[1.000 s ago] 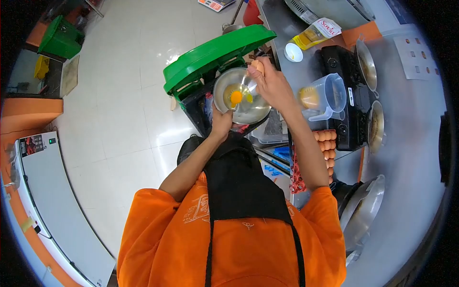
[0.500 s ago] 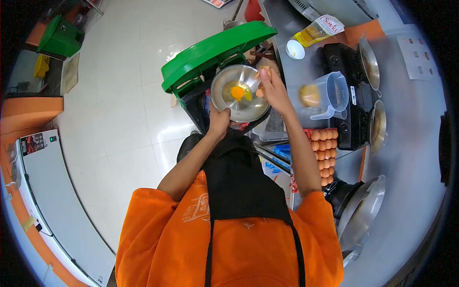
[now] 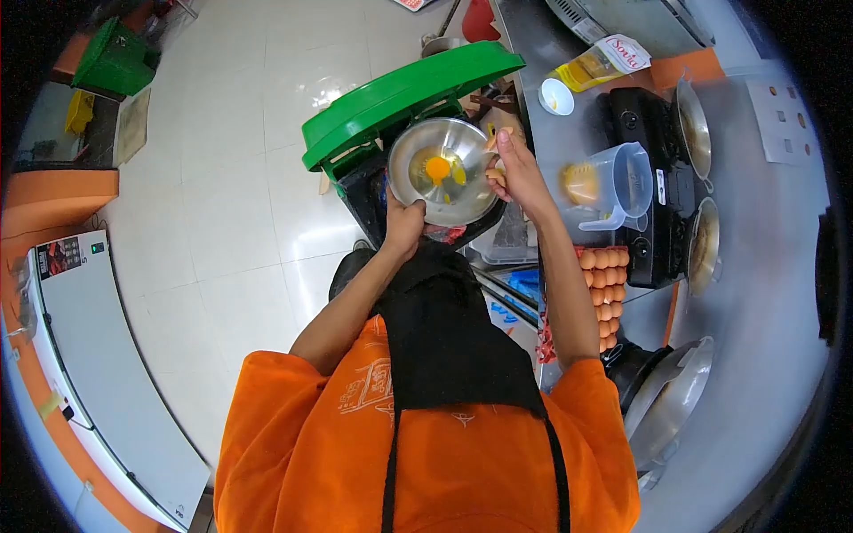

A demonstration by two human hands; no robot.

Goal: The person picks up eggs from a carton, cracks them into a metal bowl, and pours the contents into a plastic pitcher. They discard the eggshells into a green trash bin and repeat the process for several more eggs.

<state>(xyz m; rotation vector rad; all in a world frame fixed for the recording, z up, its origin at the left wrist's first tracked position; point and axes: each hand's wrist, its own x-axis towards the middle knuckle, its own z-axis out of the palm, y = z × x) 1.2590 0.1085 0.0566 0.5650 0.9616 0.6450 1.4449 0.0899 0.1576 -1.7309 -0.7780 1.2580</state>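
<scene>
My left hand (image 3: 406,224) grips the near-left rim of a metal bowl (image 3: 462,209), thumb over the edge. A cracked egg with an orange yolk (image 3: 436,169) and clear white lies inside it. At the bowl's right rim, my right hand (image 3: 518,171) is closed on broken eggshell (image 3: 496,175), with pieces showing at the thumb and fingers. The bowl is over a bin whose green lid (image 3: 409,98) is tipped open behind it.
On the right counter stand a tray of brown eggs (image 3: 604,293), a plastic measuring jug (image 3: 622,182), a small white bowl (image 3: 556,96), an oil bottle (image 3: 604,62) and a black stove (image 3: 644,186) with pans (image 3: 702,244) beside it. A white freezer (image 3: 115,373) is at left.
My right hand and the eggshell have shifted slightly right and down. The bowl has moved a little left, and the yolk has slid slightly with it.
</scene>
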